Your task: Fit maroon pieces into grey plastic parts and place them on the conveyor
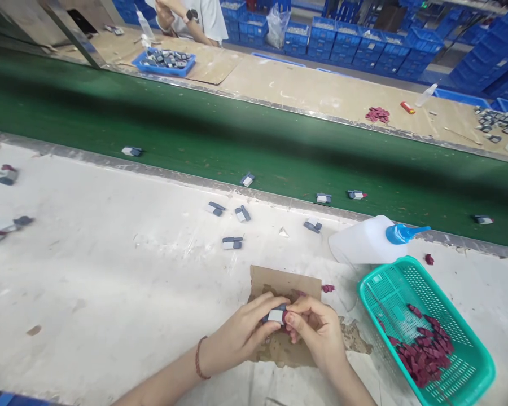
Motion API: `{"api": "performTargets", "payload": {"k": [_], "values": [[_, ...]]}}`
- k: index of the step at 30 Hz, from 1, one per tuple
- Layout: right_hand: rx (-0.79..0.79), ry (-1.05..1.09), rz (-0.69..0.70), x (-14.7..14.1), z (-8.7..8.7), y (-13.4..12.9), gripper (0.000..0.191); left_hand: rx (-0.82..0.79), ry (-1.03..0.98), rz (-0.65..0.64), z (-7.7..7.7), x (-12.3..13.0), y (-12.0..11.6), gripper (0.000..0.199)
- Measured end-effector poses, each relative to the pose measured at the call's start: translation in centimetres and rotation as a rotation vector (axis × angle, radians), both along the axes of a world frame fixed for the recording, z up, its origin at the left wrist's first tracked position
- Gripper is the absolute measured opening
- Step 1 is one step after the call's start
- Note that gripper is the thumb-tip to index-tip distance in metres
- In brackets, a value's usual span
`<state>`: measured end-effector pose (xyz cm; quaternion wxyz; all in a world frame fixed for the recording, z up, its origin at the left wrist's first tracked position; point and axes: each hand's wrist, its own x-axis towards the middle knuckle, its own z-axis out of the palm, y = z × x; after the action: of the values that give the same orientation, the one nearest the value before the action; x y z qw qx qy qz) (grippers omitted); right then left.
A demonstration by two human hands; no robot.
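Note:
My left hand (249,324) grips a small blue-grey and white plastic part (275,316) between thumb and fingers. At its right end, my right hand (317,330) pinches a small dark red piece (285,317) against it, mostly hidden by the fingertips. Both hands are over a stained piece of cardboard (284,277) on the white table. Just beyond the cardboard's right edge lies a loose dark red piece (328,288). To the right, a green basket (476,361) holds many dark red pieces (425,349).
A white squeeze bottle (362,241) with a blue nozzle lies behind the basket. Several grey-and-white parts (232,243) are scattered on the table. More ride on the green conveyor belt (186,129). Across it, a person (195,22) sits near a blue tray (165,70) of parts.

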<state>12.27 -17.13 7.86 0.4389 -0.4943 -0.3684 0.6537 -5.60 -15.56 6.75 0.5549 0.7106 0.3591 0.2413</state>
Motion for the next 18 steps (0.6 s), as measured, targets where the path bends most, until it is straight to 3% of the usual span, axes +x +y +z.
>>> {"api": "performTargets", "payload": {"k": [5,8,10,13,16,18], "values": [[-0.002,-0.034,-0.005,0.1,0.1,0.0,0.034,0.092,0.034,-0.034,0.7,-0.2,0.6,0.039],[0.040,-0.117,-0.109,0.6,0.1,0.0,0.029,0.236,0.106,-0.093,1.7,-0.1,2.9,0.036],[0.105,-0.167,-0.223,1.1,0.1,0.1,0.029,0.385,0.175,-0.086,2.3,0.5,6.0,0.035],[0.177,-0.211,-0.346,2.1,0.1,0.3,0.034,0.565,0.325,0.094,2.2,1.8,12.5,0.034],[0.172,-0.237,-0.330,2.6,-0.1,0.2,0.032,0.640,0.539,0.236,1.2,2.9,18.7,0.031],[0.150,-0.241,-0.289,2.7,-0.4,0.1,0.033,0.650,0.600,0.295,0.4,3.0,21.4,0.032]]}}
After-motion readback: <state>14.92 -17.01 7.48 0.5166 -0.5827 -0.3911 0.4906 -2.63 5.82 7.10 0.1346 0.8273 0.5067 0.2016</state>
